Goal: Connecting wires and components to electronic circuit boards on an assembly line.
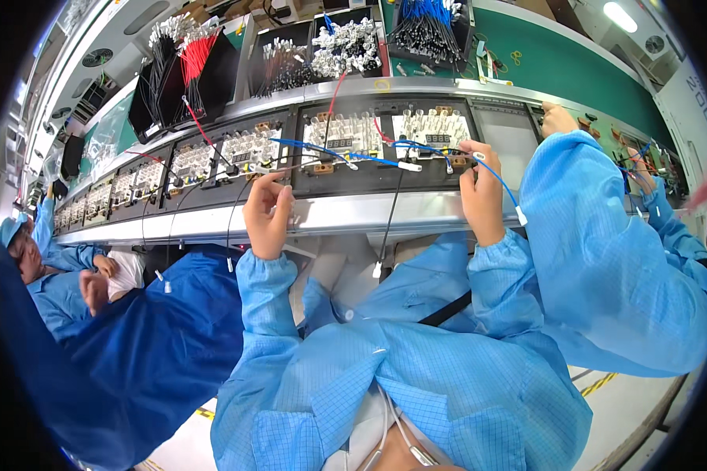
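Note:
My right hand [483, 192] is closed at the lower right corner of a white circuit board [428, 124], thumb and fingers pinched at a blue wire [500, 180]. That wire trails down to the right and ends in a white connector. My left hand [268, 213] has curled fingers at the lower edge of the boards, close to a thin pale wire; what its fingertips grip is too small to make out. Between my hands another circuit board [342, 135] has blue wires [369, 158] lying across it. A black wire [391, 216] hangs over the metal rail's front edge.
Bins of black and red wires [196, 67], white connectors [346, 47] and blue wires [428, 27] stand behind the line. A metal rail [353, 208] runs along the front. A co-worker's blue sleeve [605, 235] reaches in at right; another person sits at left.

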Available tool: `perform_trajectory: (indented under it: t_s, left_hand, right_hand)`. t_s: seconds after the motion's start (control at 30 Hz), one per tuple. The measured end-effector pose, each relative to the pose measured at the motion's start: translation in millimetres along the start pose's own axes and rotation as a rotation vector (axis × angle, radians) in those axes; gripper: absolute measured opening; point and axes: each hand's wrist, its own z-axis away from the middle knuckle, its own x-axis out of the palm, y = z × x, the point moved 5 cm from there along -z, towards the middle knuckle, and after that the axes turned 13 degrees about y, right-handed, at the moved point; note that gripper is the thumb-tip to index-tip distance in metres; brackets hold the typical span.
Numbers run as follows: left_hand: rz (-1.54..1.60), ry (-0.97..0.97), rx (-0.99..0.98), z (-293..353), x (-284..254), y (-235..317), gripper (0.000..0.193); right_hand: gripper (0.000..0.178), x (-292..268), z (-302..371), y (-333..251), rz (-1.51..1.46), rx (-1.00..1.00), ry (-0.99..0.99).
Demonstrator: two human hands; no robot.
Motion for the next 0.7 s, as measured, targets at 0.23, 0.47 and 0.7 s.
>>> perform_trajectory:
  t_s: [0.23,0.47,0.7]
  left_hand:
    - [0.090,0.040,0.068,-2,-1,-9,0.033]
    - [0.073,0.012,-0.004,-1,5,10,0.044]
    - [0.051,-0.028,-0.055,-7,27,33,0.058]
  right_hand:
    - [0.034,3,0,-2,-0.060,0.056,-0.020]
    - [0.041,-10,-7,-12,-0.040,0.010,-0.065]
    - [0.032,-36,-8,-6,0.242,-0.114,-0.072]
